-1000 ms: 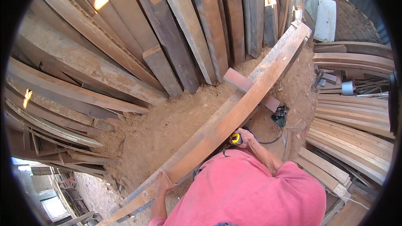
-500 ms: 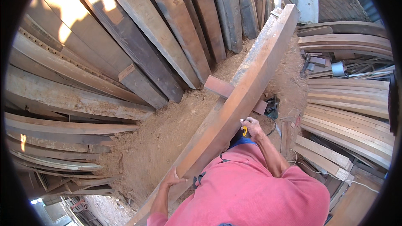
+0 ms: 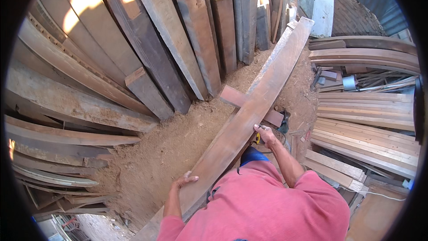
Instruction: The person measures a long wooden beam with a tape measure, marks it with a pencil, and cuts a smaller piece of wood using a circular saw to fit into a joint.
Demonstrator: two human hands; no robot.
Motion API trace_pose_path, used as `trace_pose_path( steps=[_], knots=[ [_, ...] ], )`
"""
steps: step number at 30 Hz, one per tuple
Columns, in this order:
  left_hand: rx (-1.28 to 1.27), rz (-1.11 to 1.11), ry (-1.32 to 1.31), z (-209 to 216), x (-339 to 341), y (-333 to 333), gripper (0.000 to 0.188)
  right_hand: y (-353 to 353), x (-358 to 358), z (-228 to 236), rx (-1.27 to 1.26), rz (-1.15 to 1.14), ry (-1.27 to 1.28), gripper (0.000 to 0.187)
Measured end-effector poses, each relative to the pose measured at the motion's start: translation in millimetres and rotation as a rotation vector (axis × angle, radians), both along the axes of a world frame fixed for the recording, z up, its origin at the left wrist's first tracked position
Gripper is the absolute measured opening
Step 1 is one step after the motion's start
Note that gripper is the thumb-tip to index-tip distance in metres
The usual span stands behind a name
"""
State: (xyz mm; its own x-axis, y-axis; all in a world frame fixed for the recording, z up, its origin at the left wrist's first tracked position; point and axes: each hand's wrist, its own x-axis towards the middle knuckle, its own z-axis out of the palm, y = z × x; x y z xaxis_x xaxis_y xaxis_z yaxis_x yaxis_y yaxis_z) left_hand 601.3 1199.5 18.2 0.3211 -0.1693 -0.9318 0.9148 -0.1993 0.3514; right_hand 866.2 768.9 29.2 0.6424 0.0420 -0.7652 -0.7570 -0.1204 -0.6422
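A long reddish-brown wooden plank (image 3: pixel 232 145) runs diagonally from the lower left to the upper right, its broad face up. It rests across a short wooden block (image 3: pixel 233 97) on the sawdust-covered ground. My left hand (image 3: pixel 183 181) grips the plank's left edge, thumb over the top face and the other fingers partly hidden. At the plank's right edge, my right hand (image 3: pixel 266 136) is closed around a small yellow-and-black tool that looks like a tape measure (image 3: pixel 258 139). A thin dark piece shows by its fingertips, too small to name.
Several boards (image 3: pixel 196 31) lean along the left and far sides. On the right lie stacked light planks (image 3: pixel 363 140), with a blue-grey cylinder (image 3: pixel 349 83) among scraps beyond. A dark green tool (image 3: pixel 284 122) lies near the block, and a white cord (image 3: pixel 379 194) crosses the lower right.
The plank has turned from its edge so that its broad face is now up. My left hand has moved slightly up along it; the right hand stays near its right edge.
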Motion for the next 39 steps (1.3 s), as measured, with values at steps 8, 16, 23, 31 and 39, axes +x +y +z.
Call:
trace_pose_path(
  steps=[8, 16, 23, 31, 39],
  knots=[
    [-0.038, 0.014, -0.076, 8.6, 1.3, 0.1, 0.123, 9.9, -15.6, -24.4, 0.479, -0.259, 0.179, 0.038],
    [0.117, -0.060, -0.006, 23.0, 1.9, -5.7, 0.129, 12.8, -21.3, -40.8, 0.402, -0.233, 0.082, 0.048],
    [0.162, -0.319, -0.278, 13.7, 48.2, -4.9, 0.126, 8.4, -8.2, 17.6, -0.055, -0.138, 0.023, 0.040],
    [0.350, -0.153, -0.653, 55.0, 181.4, -119.2, 0.076, -49.0, 104.2, 74.0, -0.588, 0.148, -0.597, 0.034],
    [1.017, -0.289, -0.712, 49.0, 220.5, -219.3, 0.052, -74.0, 313.1, 62.3, -1.162, 0.474, -0.857, 0.060]
  ],
)
